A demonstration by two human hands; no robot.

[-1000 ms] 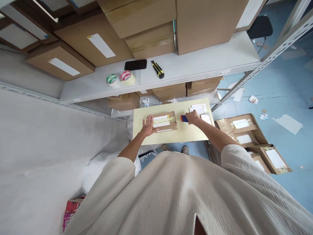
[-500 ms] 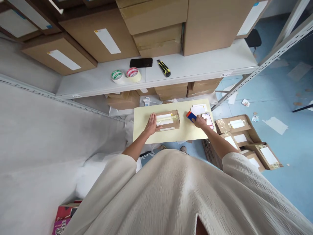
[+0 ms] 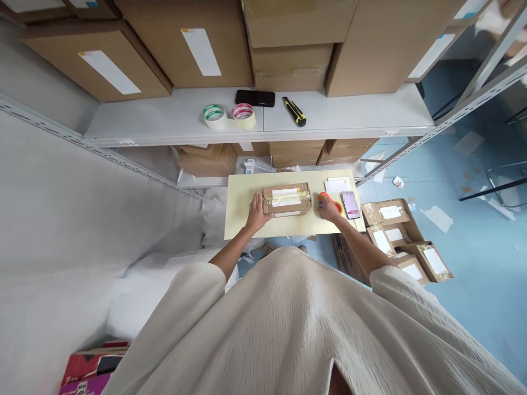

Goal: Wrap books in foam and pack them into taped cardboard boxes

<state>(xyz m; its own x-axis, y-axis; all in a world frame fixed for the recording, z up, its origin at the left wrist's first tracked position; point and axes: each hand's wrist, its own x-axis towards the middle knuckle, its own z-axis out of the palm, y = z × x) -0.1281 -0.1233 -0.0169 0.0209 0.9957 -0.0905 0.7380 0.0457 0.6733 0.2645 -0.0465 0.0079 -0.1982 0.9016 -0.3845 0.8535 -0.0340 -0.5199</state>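
A small cardboard box [image 3: 308, 204] with white labels and clear tape lies on the pale yellow tabletop [image 3: 242, 222]. My left hand [image 3: 257, 213] grips its left end, thumb along the near side. To the right of the box, my right hand [image 3: 328, 208] is closed around a tape dispenser [image 3: 322, 195], orange and blue with a yellow ring showing past the fingers. Just right of that hand lies a phone [image 3: 351, 205] with a lit screen. White paper slips [image 3: 336, 185] are behind it.
On the grey shelf [image 3: 173, 118] ahead sit two tape rolls [image 3: 244, 116], a dark phone [image 3: 255, 98] and a yellow-black utility knife [image 3: 294, 112]. Large cartons [image 3: 185, 60] stand behind them. An open carton with labelled boxes [image 3: 394, 234] is on the floor at right.
My right hand has turned the tape dispenser and brought it closer to the box, off the phone. My left hand has wrapped around the box's end, and the box sits slightly turned. The view has shifted.
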